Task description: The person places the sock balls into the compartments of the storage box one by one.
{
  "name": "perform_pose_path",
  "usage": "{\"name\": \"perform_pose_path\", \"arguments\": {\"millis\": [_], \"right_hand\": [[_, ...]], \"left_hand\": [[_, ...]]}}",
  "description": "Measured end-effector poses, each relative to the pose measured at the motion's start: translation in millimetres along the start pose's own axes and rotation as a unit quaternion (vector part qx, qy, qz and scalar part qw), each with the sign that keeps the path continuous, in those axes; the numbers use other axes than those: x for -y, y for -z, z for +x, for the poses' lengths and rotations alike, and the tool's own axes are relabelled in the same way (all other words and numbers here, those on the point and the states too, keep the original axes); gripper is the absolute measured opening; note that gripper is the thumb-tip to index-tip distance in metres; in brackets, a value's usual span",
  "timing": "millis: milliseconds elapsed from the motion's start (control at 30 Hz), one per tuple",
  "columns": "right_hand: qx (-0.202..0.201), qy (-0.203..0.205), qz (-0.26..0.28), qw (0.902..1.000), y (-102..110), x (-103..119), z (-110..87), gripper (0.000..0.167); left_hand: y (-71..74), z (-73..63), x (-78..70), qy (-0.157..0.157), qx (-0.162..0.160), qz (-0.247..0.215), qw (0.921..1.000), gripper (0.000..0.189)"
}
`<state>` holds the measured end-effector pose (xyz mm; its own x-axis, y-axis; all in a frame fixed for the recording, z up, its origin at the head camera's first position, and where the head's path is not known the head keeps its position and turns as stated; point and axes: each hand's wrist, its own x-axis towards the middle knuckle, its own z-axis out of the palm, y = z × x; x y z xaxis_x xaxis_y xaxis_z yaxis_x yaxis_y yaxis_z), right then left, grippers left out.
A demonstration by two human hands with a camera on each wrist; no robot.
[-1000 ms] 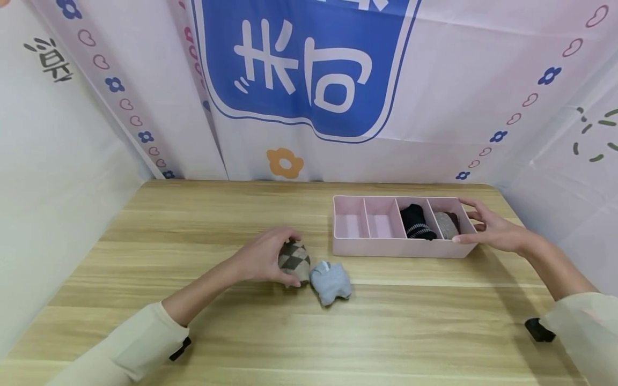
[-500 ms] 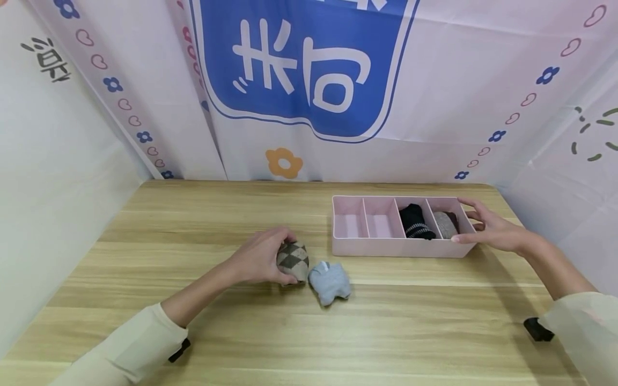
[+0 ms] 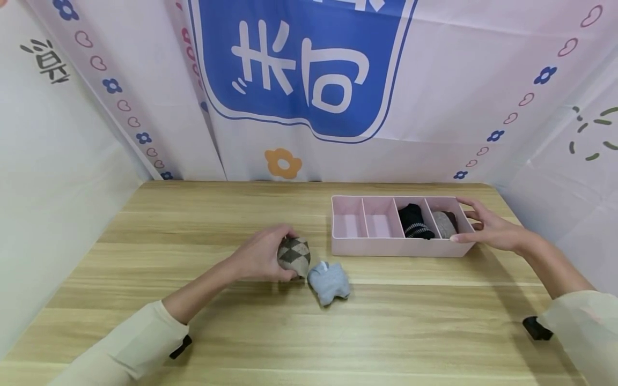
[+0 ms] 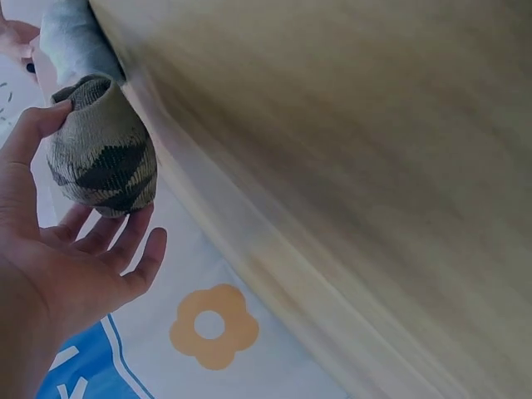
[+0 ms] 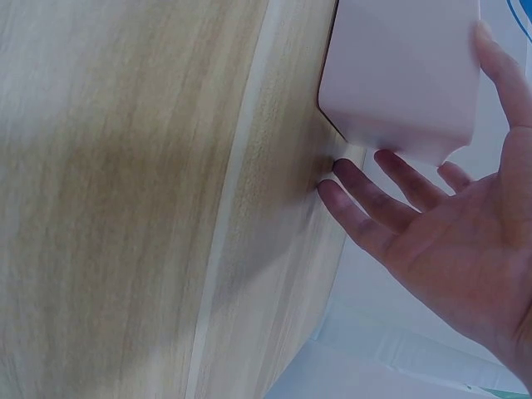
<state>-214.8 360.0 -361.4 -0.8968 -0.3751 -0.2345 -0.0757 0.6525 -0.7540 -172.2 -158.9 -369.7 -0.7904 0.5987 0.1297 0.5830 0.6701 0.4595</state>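
My left hand [image 3: 263, 256] grips a rolled-up sock [image 3: 294, 254] with a beige and dark diamond pattern, thumb at one end and fingers at the other. In the left wrist view, the sock's folded opening [image 4: 90, 93] shows beside the thumb. Just right of it, a light grey-blue rolled sock [image 3: 329, 283] lies on the table. At the far right, my right hand [image 3: 494, 228] holds the end of a pink divided box [image 3: 386, 247], its thumb on the front rim. The right wrist view shows its fingers [image 5: 407, 179] reaching along the box's end wall.
Inside the box, a black sock roll [image 3: 415, 221] with a pale stripe and a grey-brown one [image 3: 444, 224] fill the two right compartments. The two left compartments show bare floors. A printed cloth [image 3: 425, 134] hangs behind the wooden table [image 3: 367, 343].
My left hand has turned and lifted the patterned sock slightly, its lower end drawing up from the table. The right hand, box and grey-blue sock stay put.
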Motion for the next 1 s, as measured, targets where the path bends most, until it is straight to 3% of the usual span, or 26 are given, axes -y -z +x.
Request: {"name": "perform_pose_path", "arguments": {"millis": [333, 667, 1000], "right_hand": [[0.001, 0.004, 0.003, 1.0000, -0.1, 0.8, -0.4, 0.104], [0.001, 0.004, 0.002, 1.0000, -0.1, -1.5, 0.3, 0.104], [-0.001, 0.005, 0.005, 1.0000, -0.1, -1.3, -0.3, 0.104]], "left_hand": [[6.6, 11.6, -3.0, 0.001, -0.021, -0.060, 0.9980, 0.071], [9.7, 32.2, -14.3, -0.009, -0.037, -0.144, 0.9888, 0.069], [8.7, 48.6, -22.3, 0.002, -0.038, -0.163, 0.9858, 0.071]]}}
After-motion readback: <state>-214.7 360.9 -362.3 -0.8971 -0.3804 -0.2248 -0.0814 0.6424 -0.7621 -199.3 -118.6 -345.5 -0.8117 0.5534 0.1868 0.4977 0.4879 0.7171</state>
